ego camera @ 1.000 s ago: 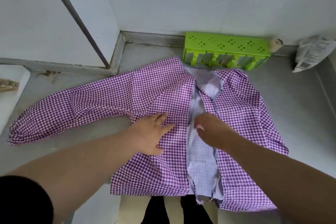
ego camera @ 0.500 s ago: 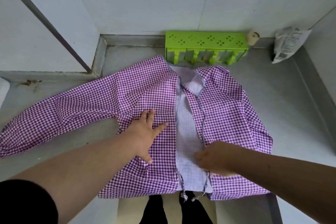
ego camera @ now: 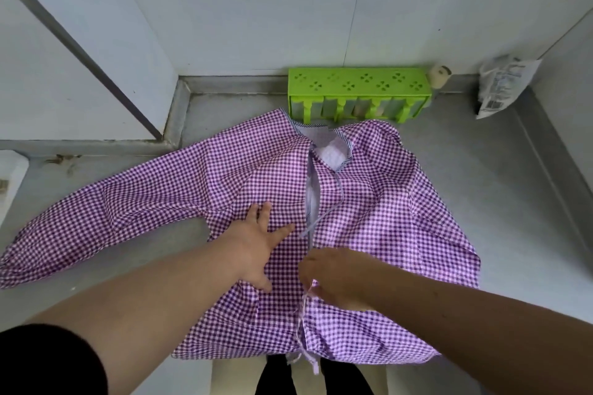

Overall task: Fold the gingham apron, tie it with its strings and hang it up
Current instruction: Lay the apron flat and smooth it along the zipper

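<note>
We see the purple and white checked cloth apron spread flat on the grey counter. One long sleeve lies out to the left side. Our left hand presses flat on the apron, fingers straight and spread wide. Just right of it, our right hand curls its fingers and pinches the apron's open middle edge near the thin strings. At the back wall stands a bright green plastic rack, then a white crinkly bag on the far right.
</note>
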A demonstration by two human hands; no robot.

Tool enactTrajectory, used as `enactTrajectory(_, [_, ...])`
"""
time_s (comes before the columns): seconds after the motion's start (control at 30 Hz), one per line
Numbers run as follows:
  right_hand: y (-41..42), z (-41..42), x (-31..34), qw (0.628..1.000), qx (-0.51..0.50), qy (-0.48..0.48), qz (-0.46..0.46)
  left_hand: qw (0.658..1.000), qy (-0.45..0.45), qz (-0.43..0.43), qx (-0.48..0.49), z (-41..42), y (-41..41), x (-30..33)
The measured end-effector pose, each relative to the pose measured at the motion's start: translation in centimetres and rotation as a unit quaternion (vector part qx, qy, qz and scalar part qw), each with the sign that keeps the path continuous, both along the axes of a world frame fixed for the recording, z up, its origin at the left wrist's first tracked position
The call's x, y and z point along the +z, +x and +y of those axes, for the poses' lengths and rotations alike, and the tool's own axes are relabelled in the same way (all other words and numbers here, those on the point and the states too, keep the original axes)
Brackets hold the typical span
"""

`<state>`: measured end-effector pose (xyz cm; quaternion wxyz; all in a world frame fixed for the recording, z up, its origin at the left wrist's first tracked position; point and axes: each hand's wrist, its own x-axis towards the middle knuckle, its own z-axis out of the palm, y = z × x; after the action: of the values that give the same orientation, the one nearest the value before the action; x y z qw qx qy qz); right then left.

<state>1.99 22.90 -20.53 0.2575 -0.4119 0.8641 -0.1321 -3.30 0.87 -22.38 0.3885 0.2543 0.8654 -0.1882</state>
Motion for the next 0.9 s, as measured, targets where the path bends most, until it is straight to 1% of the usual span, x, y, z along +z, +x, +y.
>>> enactTrajectory(0.03, [0.0, 0.3, -0.5, 0.999, -0.011, 0.018, -0.025, 1.0, 0.008, -0.002, 0.007, 0.0, -0.1, 0.1])
enactTrajectory(0.07, [-0.1, 0.7, -0.8, 0.999, -0.025, 0.02, -0.023, 1.0, 0.016, -0.004, 0.015, 0.1, -0.3, 0.3])
enactTrajectory(0.1, [-0.3, 1.2, -1.1, 0.998, -0.057, 0.015, 0.006, 0.999, 0.027, -0.003, 0.023, 0.2, -0.5, 0.5])
enactTrajectory(0.13, [-0.9, 1.9, -1.3, 0.992, -0.12, 0.013, 0.044, 0.999, 0.042, 0.002, 0.029, 0.4, -0.7, 0.7])
enactTrajectory(0.17, [-1.5, 2.5, -1.2, 0.977, -0.199, 0.03, 0.069, 0.998, 0.06, 0.009, 0.035, 0.6, -0.8, 1.0])
enactTrajectory(0.2, [-2.1, 3.2, -1.1, 0.957, -0.276, 0.056, 0.065, 0.996, 0.078, 0.017, 0.038, 0.8, -1.0, 1.2])
enactTrajectory(0.23, [-2.5, 3.9, -1.0, 0.939, -0.332, 0.08, 0.035, 0.994, 0.096, 0.025, 0.037, 1.2, -1.2, 1.3])
enactTrajectory(0.27, [-2.6, 4.5, -1.3, 0.93, -0.353, 0.106, -0.002, 0.993, 0.109, 0.033, 0.035, 1.6, -1.3, 1.3])
enactTrajectory(0.33, [-2.4, 5.4, -2.0, 0.933, -0.326, 0.146, -0.047, 0.99, 0.131, 0.037, 0.043, 2.7, -1.7, 1.3])
enactTrajectory(0.4, [-1.8, 5.5, -3.0, 0.943, -0.298, 0.135, -0.062, 0.984, 0.161, 0.026, 0.077, 3.8, -2.2, 1.1])
enactTrajectory(0.43, [-1.8, 5.5, -3.3, 0.948, -0.287, 0.117, -0.066, 0.979, 0.177, 0.024, 0.093, 4.3, -2.5, 1.1])
enactTrajectory(0.5, [-2.4, 5.7, -3.6, 0.953, -0.29, 0.051, -0.065, 0.973, 0.205, 0.034, 0.103, 5.4, -3.1, 1.0])
enactTrajectory(0.57, [-3.2, 6.7, -3.4, 0.94, -0.34, -0.016, -0.028, 0.976, 0.203, 0.049, 0.067, 6.2, -3.7, 1.0])
enactTrajectory(0.6, [-3.6, 7.5, -3.1, 0.921, -0.387, -0.035, 0.009, 0.98, 0.188, 0.055, 0.036, 6.5, -4.0, 1.0])
enactTrajectory(0.63, [-3.9, 8.5, -2.9, 0.895, -0.443, -0.033, 0.047, 0.984, 0.169, 0.058, 0.008, 6.9, -4.1, 1.0])
enactTrajectory(0.7, [-4.1, 10.8, -2.0, 0.825, -0.56, 0.0, 0.082, 0.99, 0.129, 0.059, -0.008, 7.7, -4.4, 1.1])
enactTrajectory(0.77, [-4.0, 13.3, -1.4, 0.751, -0.656, 0.043, 0.064, 0.992, 0.112, 0.058, 0.013, 8.5, -4.5, 1.4])
enactTrajectory(0.8, [-3.8, 14.4, -1.2, 0.722, -0.689, 0.059, 0.032, 0.992, 0.109, 0.057, 0.023, 8.9, -4.6, 1.4])
enactTrajectory(0.83, [-3.6, 15.4, -1.2, 0.705, -0.706, 0.073, -0.005, 0.992, 0.108, 0.056, 0.029, 9.2, -4.7, 1.6])
enactTrajectory(0.87, [-3.3, 16.4, -1.5, 0.699, -0.708, 0.093, -0.038, 0.992, 0.107, 0.056, 0.031, 9.6, -4.8, 1.6])
enactTrajectory(0.9, [-3.1, 16.9, -1.7, 0.702, -0.7, 0.115, -0.06, 0.992, 0.106, 0.057, 0.035, 9.8, -4.9, 1.7])
